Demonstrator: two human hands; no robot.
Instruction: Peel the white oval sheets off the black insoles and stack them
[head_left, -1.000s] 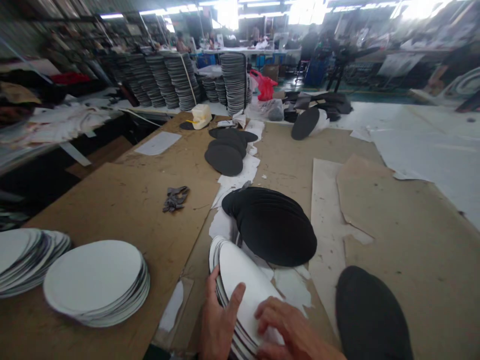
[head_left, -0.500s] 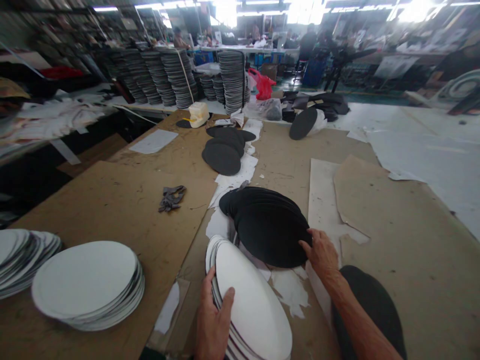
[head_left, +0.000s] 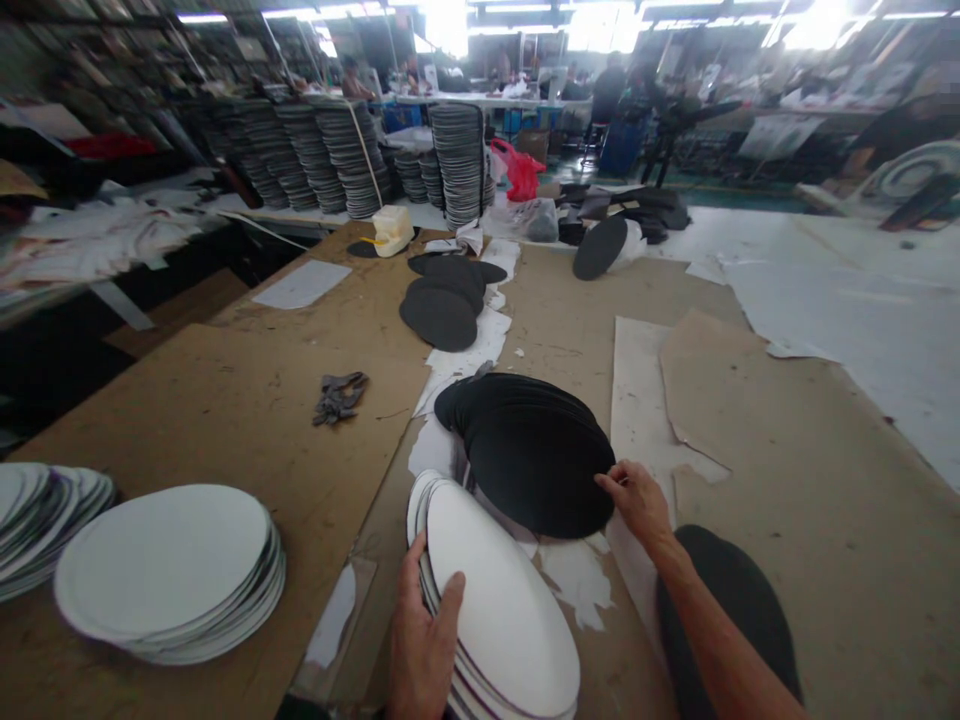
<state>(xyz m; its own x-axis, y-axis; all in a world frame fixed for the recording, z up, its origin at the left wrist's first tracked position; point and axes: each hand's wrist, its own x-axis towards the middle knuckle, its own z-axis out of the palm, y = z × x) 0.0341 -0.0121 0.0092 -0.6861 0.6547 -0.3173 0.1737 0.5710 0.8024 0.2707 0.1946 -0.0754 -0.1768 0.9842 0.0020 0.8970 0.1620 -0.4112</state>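
My left hand (head_left: 427, 625) grips a tilted stack of white oval pieces (head_left: 502, 600), thumb on the top face and fingers along the left edge. Just beyond it lies a fanned pile of black oval pieces (head_left: 540, 460). At that pile's right edge, my right hand (head_left: 634, 495) has thumb and forefinger pinched together on the rim of the top black oval. Under my right forearm rests a dark grey oval piece (head_left: 731, 620), partly covered by the arm.
To the left stand a stack of white ovals (head_left: 165, 570) and another pile (head_left: 45, 520) beside it. A crumpled grey scrap (head_left: 339, 397) lies farther up the brown board. Dark ovals (head_left: 439, 315) and a red bag (head_left: 517, 170) are beyond, with tall stacks (head_left: 457, 165) behind.
My right thumb and forefinger have closed together at the black oval's edge. My left hand keeps its hold on the white stack. The whole view has shifted slightly.
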